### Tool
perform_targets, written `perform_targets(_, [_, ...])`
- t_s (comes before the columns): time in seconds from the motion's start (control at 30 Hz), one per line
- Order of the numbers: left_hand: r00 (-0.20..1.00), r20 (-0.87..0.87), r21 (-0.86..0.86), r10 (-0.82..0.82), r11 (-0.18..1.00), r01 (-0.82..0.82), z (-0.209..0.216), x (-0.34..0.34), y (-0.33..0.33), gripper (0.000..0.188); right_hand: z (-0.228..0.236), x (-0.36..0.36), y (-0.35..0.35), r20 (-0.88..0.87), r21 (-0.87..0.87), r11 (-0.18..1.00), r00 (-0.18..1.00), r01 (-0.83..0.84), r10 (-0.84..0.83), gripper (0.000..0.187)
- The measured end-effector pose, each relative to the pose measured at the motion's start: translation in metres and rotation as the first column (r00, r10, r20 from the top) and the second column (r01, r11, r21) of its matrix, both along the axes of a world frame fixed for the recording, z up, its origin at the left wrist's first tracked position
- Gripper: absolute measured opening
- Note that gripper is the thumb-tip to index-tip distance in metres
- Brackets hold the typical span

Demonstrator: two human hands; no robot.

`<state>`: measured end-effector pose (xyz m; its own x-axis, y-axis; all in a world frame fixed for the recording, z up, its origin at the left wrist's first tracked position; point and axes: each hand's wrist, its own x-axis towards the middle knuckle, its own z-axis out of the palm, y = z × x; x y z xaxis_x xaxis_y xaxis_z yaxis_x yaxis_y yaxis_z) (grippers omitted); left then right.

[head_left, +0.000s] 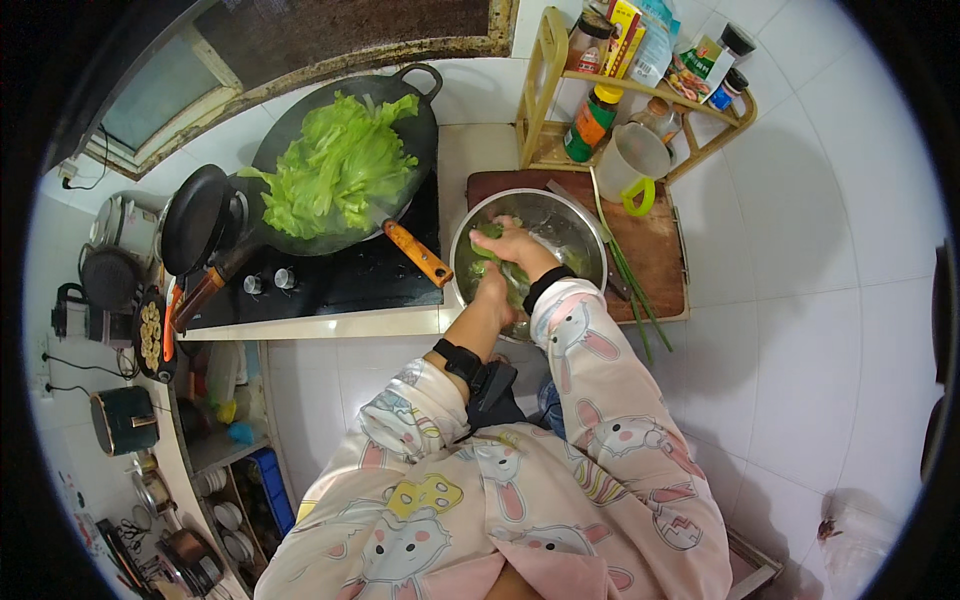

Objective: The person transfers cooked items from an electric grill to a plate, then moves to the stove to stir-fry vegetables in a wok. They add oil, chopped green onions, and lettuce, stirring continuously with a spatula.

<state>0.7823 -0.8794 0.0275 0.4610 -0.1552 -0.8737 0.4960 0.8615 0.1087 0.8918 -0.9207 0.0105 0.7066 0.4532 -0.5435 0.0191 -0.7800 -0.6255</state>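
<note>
Both my hands are inside a steel bowl (597, 240) that stands on a brown cutting board (655, 275). My right hand (520, 247) curls its fingers around pale green lettuce leaves (487, 242). Close beside it, my left hand (490, 290) is also closed on the lettuce, its fingertips partly hidden by the leaves. More wet lettuce lies in the bowl under my hands. To the left, a large black wok (270, 160) on the stove holds a heap of bright green lettuce (340, 165). Its wooden handle (417, 253) points toward the bowl.
Green onions (630, 270) and a knife, mostly hidden, lie by the bowl. Behind, a wooden rack (545, 90) holds bottles, packets and a measuring jug (634, 160). A black frying pan (195, 220) stands left of the wok, on the black cooktop (340, 290).
</note>
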Motion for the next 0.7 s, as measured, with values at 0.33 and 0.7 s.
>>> perform_targets(0.33, [0.970, 0.142, 0.177, 0.195, 0.959, -0.219, 0.012, 0.007, 0.004, 0.050, 0.015, 0.005, -0.018, 0.055, 0.394, 0.912, 0.988, 0.113, -0.146, 0.021])
perform_targets(0.7, [0.999, -0.025, 0.359, 0.020, 0.933, -0.010, 0.004, -0.014, -0.006, 0.032, 0.022, 0.013, -0.105, 0.395, -0.191, 0.971, 0.895, -0.142, 0.208, 0.051])
